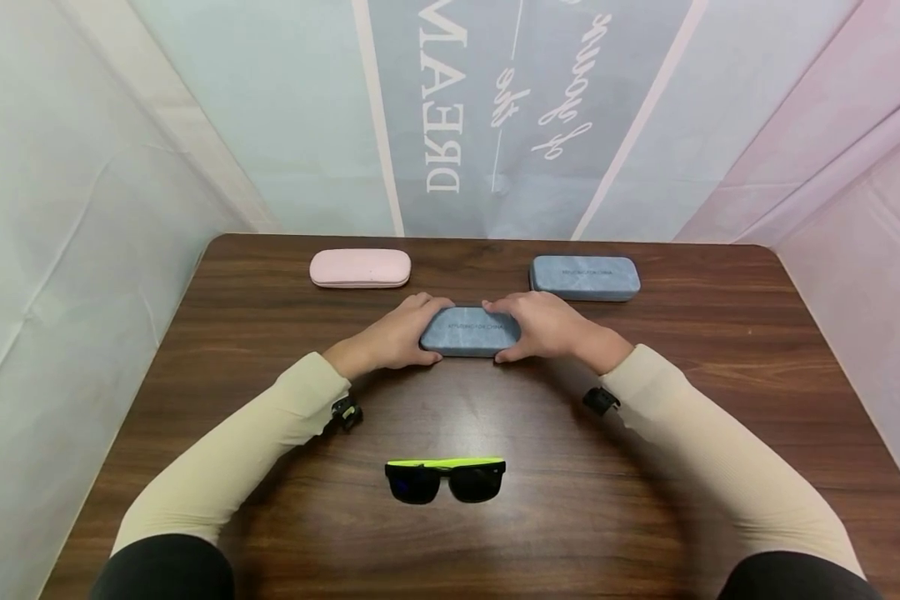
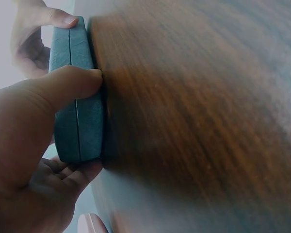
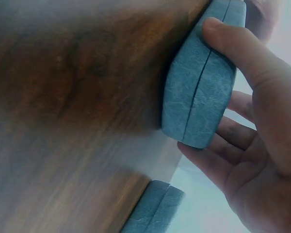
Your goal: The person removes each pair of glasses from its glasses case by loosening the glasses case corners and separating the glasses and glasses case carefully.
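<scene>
A blue-grey glasses case with a line of print on its lid lies on the table between both hands, its lid closed. My left hand grips its left end, thumb on the near side and fingers round the end and far side. At the other end, my right hand holds it the same way, the thumb lying across the seam. Nearer to me lies a pair of black sunglasses with bright yellow-green temples, folded, lenses toward me.
A pink glasses case sits at the back left of the wooden table. Another blue-grey glasses case is at the back right, just beyond my right hand. A printed cloth hangs behind the table's far edge.
</scene>
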